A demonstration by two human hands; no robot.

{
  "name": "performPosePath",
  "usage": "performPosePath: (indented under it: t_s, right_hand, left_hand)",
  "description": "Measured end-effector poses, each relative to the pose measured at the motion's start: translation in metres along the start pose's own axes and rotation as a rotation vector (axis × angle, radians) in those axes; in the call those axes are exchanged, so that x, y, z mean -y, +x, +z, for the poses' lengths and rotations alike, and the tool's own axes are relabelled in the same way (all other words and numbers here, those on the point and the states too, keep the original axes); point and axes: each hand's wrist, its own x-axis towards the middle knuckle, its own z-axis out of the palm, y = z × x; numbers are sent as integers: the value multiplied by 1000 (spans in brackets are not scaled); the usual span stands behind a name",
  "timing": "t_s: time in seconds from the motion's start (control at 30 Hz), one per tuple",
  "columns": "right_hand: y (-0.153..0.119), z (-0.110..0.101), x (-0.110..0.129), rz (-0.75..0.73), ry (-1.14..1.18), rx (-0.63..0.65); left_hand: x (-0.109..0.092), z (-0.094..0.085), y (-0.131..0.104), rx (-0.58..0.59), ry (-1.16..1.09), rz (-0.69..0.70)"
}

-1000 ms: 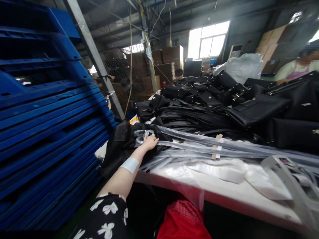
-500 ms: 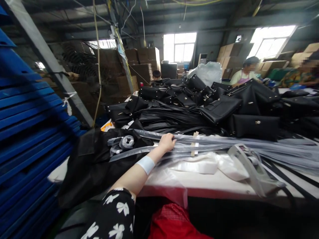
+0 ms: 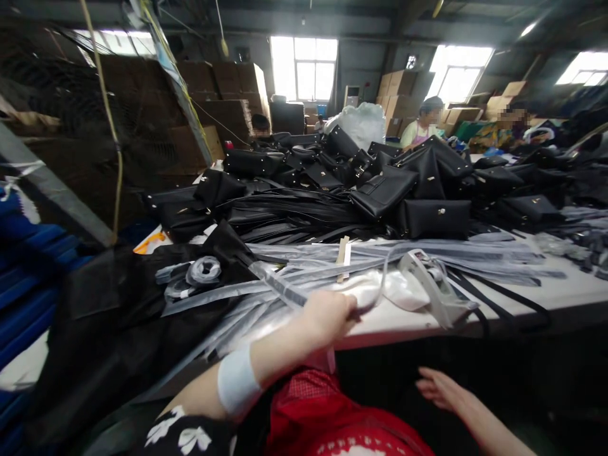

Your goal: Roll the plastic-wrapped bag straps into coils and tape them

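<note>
On the far left is a blue stack (image 3: 28,285), with a slanting grey pole (image 3: 52,187) just behind it. Next comes a big piece of black cloth (image 3: 118,316), hanging over the end of the table. A round roll of clear strip (image 3: 204,270) lies on top of the cloth, and an orange and white packet (image 3: 152,240) lies behind it. A pale band (image 3: 237,380) goes around the left arm. Then comes one long strip in clear plastic (image 3: 278,284), lifted over the front of the table. The left hand (image 3: 330,316) has its fingers curled tight around this strip, and the other end bends up past the hand. Under and behind it, more wrapped strips (image 3: 494,253) lie flat, with a bit of tan card (image 3: 342,256) across them. Behind those is a great heap of black bags (image 3: 434,218). To the right of the left hand are some shiny white plastic (image 3: 408,291) and a grey tool (image 3: 430,285). The right hand (image 3: 439,386) is in front of the table, below its edge, with its fingers loose and a little apart. Farther right, black straps (image 3: 503,303) lie on the white table (image 3: 565,294).
</note>
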Motion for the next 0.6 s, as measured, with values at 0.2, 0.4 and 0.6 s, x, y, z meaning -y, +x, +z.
performPosePath:
  t_s: [0.2,0.4,0.6]
  right_hand:
    - [64,33,91,111,645,75]
    - [101,34,106,12,716,-123]
    - [82,3,120,-10,856,-135]
  left_hand:
    - [-84,54,-70,309,-84,486]
    - [-77,71,-85,358,-136,408]
    - [-71,69,-87,322,-125,309]
